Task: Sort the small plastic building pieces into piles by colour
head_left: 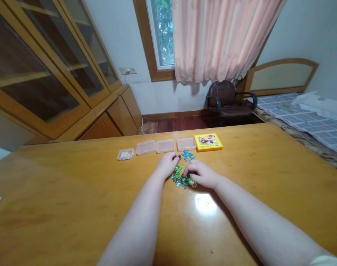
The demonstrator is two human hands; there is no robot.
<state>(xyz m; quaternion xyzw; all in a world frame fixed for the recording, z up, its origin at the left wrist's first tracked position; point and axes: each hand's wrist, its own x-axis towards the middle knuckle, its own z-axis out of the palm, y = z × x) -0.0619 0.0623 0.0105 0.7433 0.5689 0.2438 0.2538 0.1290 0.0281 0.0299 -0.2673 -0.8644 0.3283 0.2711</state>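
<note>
A loose heap of small toy building bricks (177, 179) in green, brown, yellow and other colours lies on the wooden table. Just beyond it is a separate group of blue bricks (188, 155). My left hand (167, 164) is at the heap's left edge, thumb and fingertips brought together near the blue group; anything in that pinch is too small to make out. Over the right part of the heap, my right hand (203, 174) curls down with its fingertips among the bricks. Its fingers hide what they grip.
Beyond my hands stand three clear plastic trays, a left one (146, 147), a middle one (165, 146) and a right one (186, 144). A smaller tray (126, 154) holds something pale. A yellow box (209, 142) lies at the right end. Light glares on the table (102, 207).
</note>
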